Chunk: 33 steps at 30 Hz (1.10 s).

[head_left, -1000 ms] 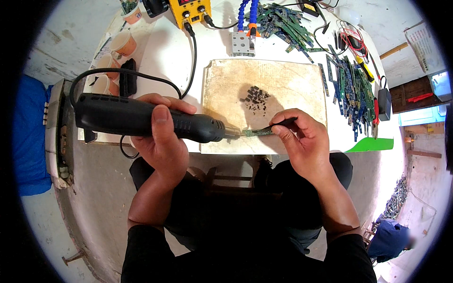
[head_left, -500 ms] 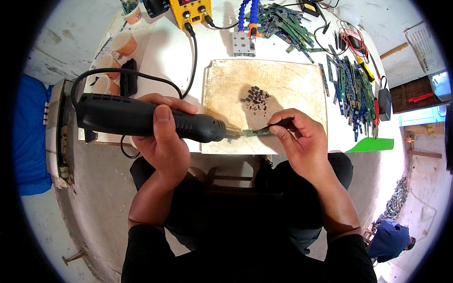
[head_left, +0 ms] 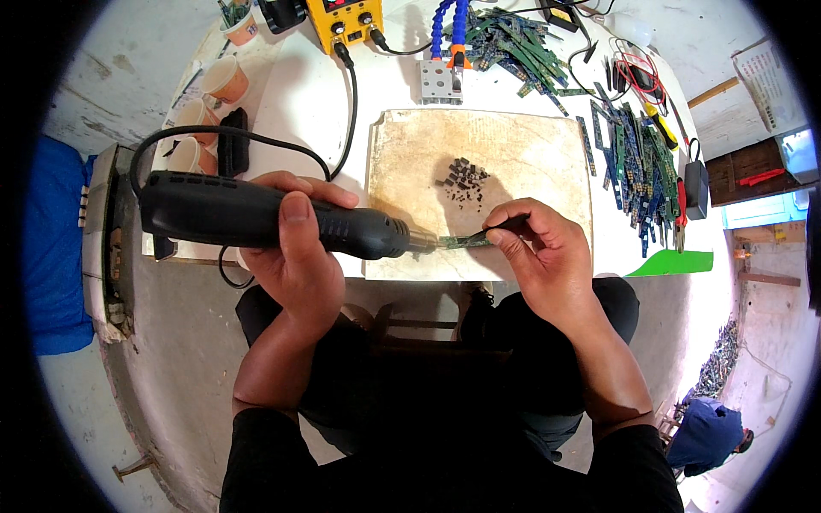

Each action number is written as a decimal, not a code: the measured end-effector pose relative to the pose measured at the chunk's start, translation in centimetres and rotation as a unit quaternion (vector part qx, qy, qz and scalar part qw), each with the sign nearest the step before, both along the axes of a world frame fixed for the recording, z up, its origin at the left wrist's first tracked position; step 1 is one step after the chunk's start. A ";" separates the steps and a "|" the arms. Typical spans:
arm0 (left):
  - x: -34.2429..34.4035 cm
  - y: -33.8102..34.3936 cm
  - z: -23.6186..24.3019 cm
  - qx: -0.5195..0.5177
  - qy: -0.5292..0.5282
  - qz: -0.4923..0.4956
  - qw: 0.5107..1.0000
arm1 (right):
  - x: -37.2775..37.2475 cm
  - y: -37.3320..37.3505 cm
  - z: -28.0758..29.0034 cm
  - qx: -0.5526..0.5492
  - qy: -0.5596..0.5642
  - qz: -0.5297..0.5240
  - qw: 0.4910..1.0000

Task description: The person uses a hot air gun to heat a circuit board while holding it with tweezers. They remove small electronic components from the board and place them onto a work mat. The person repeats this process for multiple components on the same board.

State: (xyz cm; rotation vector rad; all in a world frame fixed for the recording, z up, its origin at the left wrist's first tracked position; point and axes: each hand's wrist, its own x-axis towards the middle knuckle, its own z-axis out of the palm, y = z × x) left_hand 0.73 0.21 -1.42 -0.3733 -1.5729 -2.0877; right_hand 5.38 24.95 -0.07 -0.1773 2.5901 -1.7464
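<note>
My left hand (head_left: 299, 248) is wrapped round a black hot air gun (head_left: 205, 205), held level. Its metal nozzle (head_left: 422, 240) points right, close to the left end of a narrow green circuit board strip (head_left: 460, 242) near the front edge of a worn, pale square board (head_left: 410, 154). Between thumb and fingers, my right hand (head_left: 552, 256) pinches black tweezers (head_left: 510, 224), which slant down to the strip. Whether their tips touch or grip it is too small to tell. Just beyond the strip lies a small heap of black chips (head_left: 466, 175).
A yellow control station (head_left: 346, 21) stands at the back, cabled to the gun. Circuit board strips pile up at the back (head_left: 513, 47) and right (head_left: 637, 162). Paper cups (head_left: 225, 79) line the left. Red-handled pliers (head_left: 682, 214) lie right. A person (head_left: 705, 436) sits far right.
</note>
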 end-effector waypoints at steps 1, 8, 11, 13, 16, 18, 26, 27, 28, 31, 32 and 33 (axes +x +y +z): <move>0.0 0.0 0.0 0.000 0.001 -0.001 1.000 | 0.0 0.0 -0.1 0.000 0.002 0.001 1.000; 0.0 0.0 0.2 -0.003 0.000 -0.004 1.000 | 0.0 -0.1 0.2 0.003 0.004 -0.001 1.000; 0.0 0.3 0.3 -0.022 -0.019 0.035 0.999 | -0.1 -0.1 0.0 -0.009 0.020 -0.008 1.000; 0.0 0.5 0.3 -0.032 -0.027 0.054 0.998 | -0.1 -0.1 -0.2 -0.014 0.025 -0.014 0.999; -0.1 0.4 0.4 -0.023 -0.014 0.039 0.999 | -0.1 -0.1 -0.4 -0.014 0.024 -0.017 0.999; -0.1 0.1 0.2 0.003 0.004 0.009 1.000 | -0.1 -0.1 -0.5 -0.013 0.027 -0.017 0.999; 0.0 0.3 0.5 0.010 0.011 -0.004 1.000 | -0.1 -0.1 -0.1 -0.013 -0.010 -0.010 1.000; 0.0 0.3 0.4 0.009 0.012 -0.005 1.000 | 0.0 -0.1 0.1 -0.011 -0.024 -0.006 1.000; 0.0 0.2 0.4 0.006 0.010 -0.005 1.000 | -0.1 -0.1 -0.1 -0.016 -0.007 -0.010 1.000; 0.0 0.2 0.3 0.001 0.007 -0.007 1.000 | -0.1 -0.1 -0.6 -0.026 0.024 -0.021 0.999; 0.0 0.1 0.3 0.001 0.008 -0.006 1.000 | -0.2 -0.1 -0.6 -0.028 0.021 -0.021 0.999; 0.0 0.1 0.3 0.001 0.008 -0.005 1.000 | -0.2 -0.1 -0.5 -0.030 0.018 -0.020 0.999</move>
